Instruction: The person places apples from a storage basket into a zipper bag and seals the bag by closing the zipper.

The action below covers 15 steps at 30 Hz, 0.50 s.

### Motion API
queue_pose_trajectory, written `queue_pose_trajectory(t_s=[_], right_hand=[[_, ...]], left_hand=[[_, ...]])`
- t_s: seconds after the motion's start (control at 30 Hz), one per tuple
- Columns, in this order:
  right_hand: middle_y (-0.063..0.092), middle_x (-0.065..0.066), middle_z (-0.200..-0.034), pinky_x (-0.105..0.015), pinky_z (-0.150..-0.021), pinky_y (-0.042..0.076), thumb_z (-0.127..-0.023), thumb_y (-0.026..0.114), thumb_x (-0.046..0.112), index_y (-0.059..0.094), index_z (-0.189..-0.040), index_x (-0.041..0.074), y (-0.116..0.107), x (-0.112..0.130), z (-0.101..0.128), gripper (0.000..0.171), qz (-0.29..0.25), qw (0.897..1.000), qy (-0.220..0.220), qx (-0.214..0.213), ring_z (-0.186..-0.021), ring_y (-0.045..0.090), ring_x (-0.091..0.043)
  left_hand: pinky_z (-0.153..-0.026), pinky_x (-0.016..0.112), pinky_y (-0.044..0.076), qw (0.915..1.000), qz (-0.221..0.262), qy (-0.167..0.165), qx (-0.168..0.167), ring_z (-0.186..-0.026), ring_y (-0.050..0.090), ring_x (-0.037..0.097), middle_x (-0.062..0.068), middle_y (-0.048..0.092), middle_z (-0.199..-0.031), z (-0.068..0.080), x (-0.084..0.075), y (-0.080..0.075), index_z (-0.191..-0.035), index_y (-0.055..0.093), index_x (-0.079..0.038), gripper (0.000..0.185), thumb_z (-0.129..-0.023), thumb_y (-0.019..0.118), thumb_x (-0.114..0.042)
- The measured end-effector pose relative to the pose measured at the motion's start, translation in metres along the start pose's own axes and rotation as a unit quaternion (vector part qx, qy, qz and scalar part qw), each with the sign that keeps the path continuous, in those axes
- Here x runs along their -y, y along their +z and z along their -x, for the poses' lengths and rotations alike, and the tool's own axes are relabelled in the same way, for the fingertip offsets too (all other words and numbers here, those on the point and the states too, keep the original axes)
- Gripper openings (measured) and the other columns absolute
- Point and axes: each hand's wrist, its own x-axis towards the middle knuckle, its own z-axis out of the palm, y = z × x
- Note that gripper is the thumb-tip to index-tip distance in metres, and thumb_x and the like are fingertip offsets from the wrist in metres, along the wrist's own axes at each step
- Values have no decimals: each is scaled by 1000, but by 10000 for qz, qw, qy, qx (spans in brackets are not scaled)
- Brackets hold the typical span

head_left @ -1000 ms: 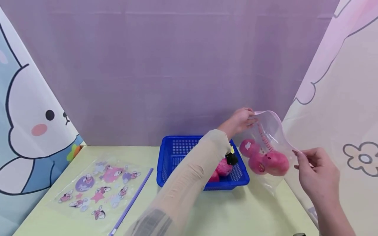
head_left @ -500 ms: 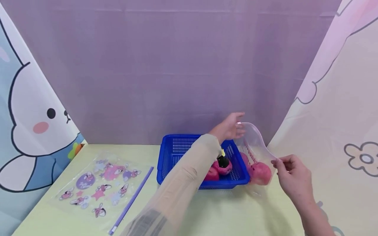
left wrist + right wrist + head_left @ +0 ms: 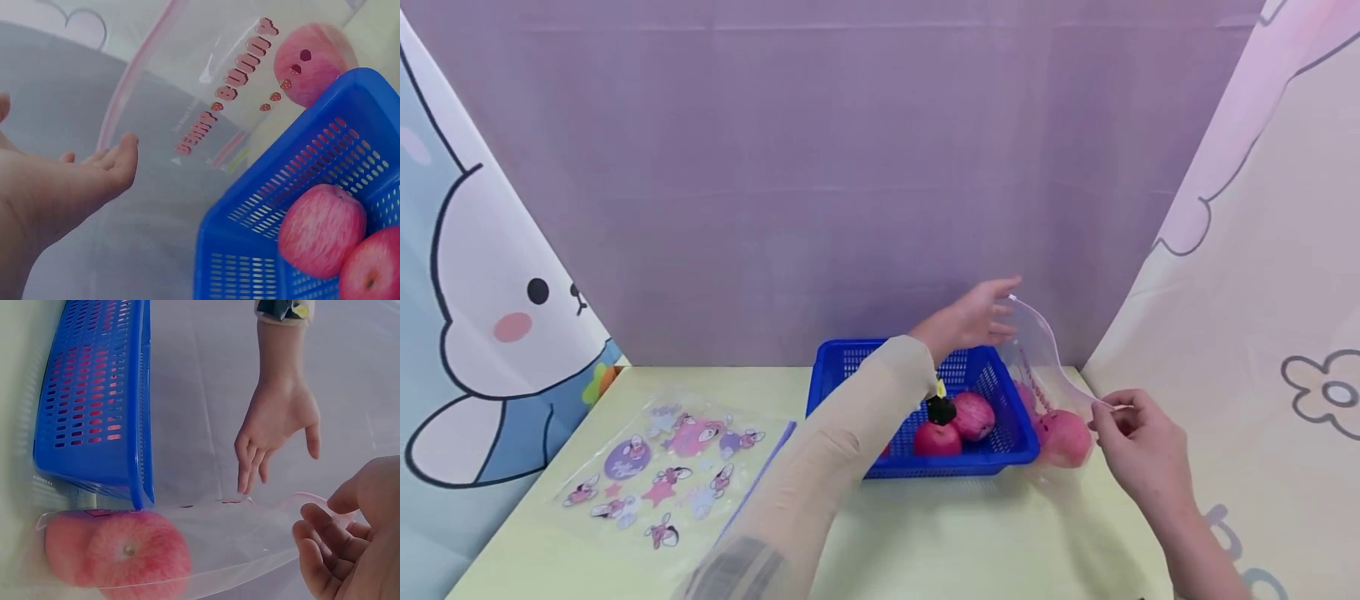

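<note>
A faintly creased purple wall [image 3: 820,183] rises behind a pale yellow table [image 3: 985,533]. On the left, a printed panel [image 3: 433,533] shows a white cartoon animal [image 3: 490,267] with a pink cheek [image 3: 512,327]; on the right, a pale panel [image 3: 1240,292] bears an outlined flower [image 3: 1339,393].

Booth-like screened space, purple backdrop [image 3: 775,167], cartoon-printed side panels [image 3: 497,258], pale yellow tabletop [image 3: 970,533]
</note>
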Motion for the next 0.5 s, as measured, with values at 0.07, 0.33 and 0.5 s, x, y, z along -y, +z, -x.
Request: queue_pose_trajectory(t_s=[0.07, 0.33, 0.5], right_hand=[[71, 0, -75, -21, -50, 42, -95, 61, 27, 62, -105, 10, 0, 1, 0, 20, 56, 10000, -29, -15, -58, 57, -1], [70, 4, -74, -19, -54, 41, -93, 64, 29, 58, -119, 9, -2, 7, 1, 33, 126, 9999, -58, 18, -59, 56, -1], [67, 10, -70, -18, -56, 38, -92, 66, 28, 54, -125, 11, -4, 19, 14, 39, -10, 9996, 167, -232, -57, 54, -1]], left_hand=[[-106, 47, 36, 9996, -245, -40, 114, -129, 43, 44, 18, 32, -152, 8, -4, -2, -152, 27, -13, 75, -94, 58, -48], [-97, 37, 45, 9685, -2366, 199, 752, -120, 54, 27, 9, 44, -144, 67, -11, -20, -148, 32, -14, 62, -98, 53, -46], [-94, 34, 47, 9102, -3903, 744, 1166, -120, 51, 16, 0, 50, -136, 135, -1, -48, -137, 44, -16, 43, -100, 54, -35]])
